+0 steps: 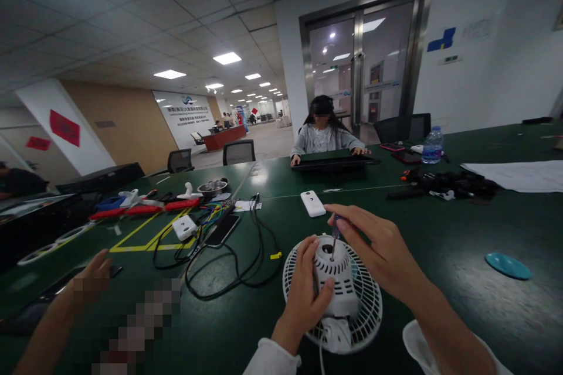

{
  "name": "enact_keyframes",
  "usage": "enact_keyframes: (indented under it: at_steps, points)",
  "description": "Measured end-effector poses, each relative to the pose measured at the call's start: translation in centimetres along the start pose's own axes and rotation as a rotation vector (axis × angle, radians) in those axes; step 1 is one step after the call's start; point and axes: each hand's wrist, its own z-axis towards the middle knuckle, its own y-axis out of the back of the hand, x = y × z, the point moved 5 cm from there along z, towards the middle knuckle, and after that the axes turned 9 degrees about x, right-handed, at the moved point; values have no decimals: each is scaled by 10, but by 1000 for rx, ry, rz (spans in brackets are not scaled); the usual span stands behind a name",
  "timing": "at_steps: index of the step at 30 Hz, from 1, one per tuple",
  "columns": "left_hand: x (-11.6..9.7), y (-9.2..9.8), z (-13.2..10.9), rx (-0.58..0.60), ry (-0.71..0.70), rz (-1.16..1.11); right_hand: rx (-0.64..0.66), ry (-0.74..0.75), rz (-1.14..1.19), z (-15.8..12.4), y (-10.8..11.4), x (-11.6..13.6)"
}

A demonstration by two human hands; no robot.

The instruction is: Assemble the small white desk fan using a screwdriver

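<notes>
A small white desk fan (333,293) lies face down on the dark green table (461,246), near the front edge, with its motor housing pointing up and its round grille flat on the surface. The left hand (305,293) is closed around the motor housing: the thumb presses on the near side and the fingers wrap over the top left. The right hand (382,252) pinches a thin screwdriver (335,235) between the fingertips; its tip goes down into the hole on top of the housing.

Just behind the fan a white remote-like device (312,203) lies on the table. To the left there are tangled black cables (233,269), a dark phone (222,229) and a white adapter (184,227) over yellow tape lines. At the right a teal round disc (508,266) lies well apart from the fan. Far across the table a person in a grey top (323,137) sits with both hands on a black keyboard (334,162), and a water bottle (433,145) stands near. Another person's arm (65,304) rests at the lower left edge.
</notes>
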Motion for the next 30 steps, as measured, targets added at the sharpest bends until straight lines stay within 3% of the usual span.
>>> enact_keyframes:
  at_steps: [18, 26, 30]
  points:
    - [2, -1, 0, -3, 3, -1, -220, 80, -155, 1, 7, 9]
    - [0, 1, 0, 2, -1, -12, -110, -110, 127, -1, -3, -6]
    - [0, 0, 1, 0, 4, -12, -109, -104, 198, 0, -2, -8]
